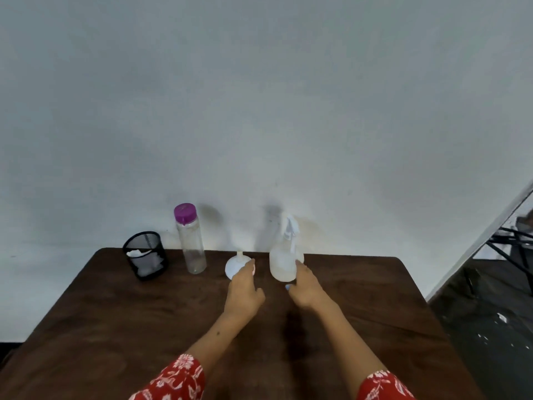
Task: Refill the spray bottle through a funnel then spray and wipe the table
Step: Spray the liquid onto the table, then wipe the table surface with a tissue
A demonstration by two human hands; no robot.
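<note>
The left hand (243, 290) reached forward with its fingers extended and relaxed, their tips touching the near edge of the white funnel (235, 265), which sat upside down on the dark wooden table (115, 313) with its spout pointing up. The right hand (304, 287) stretched out beside it, fingers straight, fingertips against the lower side of the spray bottle (284, 261); whether they had begun to curl round it could not be told. The bottle stood upright near the table's far edge, white trigger head on. Left of the funnel stood a clear bottle with a purple cap (190, 241), then a black mesh cup (145, 255) holding white cloth. Red floral sleeves (176, 379) covered both upper arms.
</note>
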